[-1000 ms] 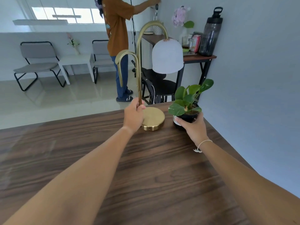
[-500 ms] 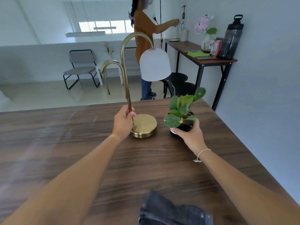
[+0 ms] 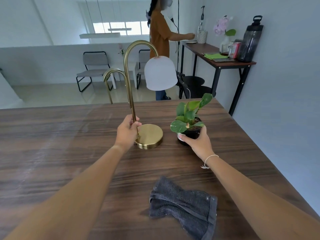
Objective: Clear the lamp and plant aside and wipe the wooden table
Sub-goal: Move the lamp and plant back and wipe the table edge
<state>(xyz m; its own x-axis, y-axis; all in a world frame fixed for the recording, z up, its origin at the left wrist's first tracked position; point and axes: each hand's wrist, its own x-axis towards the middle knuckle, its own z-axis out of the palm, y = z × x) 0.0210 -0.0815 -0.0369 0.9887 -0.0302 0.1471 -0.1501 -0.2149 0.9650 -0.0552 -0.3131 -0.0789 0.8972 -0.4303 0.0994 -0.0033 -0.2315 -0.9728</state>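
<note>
A: Both hands closed. Left hand (image 3: 127,131) wrapped round the thin brass stem of the lamp (image 3: 150,135), low down, just above the round base. Right hand (image 3: 198,142) cupped round the near side of the dark pot of the plant (image 3: 189,121), thumb along the rim.

B: Standing where?

A: Side by side toward the far end of the wooden bench (image 3: 69,153), lamp on the left, plant on the right, near each other but apart. Cannot tell whether either base is lifted or resting on the wood.

B: Edges?

A: Far edge just behind the lamp and plant. Right edge running diagonally toward the near corner, close beside a pale blue wall (image 3: 285,101). Broad open wood off to the left of the lamp, bare right up to the picture's edge. Bare wood also between the forearms.

B: Anything nearer?

A: Dark grey cloth (image 3: 183,205), crumpled, lying on the near part of the bench between the arms, closer to the right one.

B: Surface and room?

A: Dark brown grain, faint pale sheen across the left half. Beyond: light tiled floor, grey chairs (image 3: 93,70), a tall narrow side table (image 3: 216,59) against the wall carrying a dark bottle (image 3: 250,40), and a person in an orange shirt (image 3: 160,37) standing at it.
</note>
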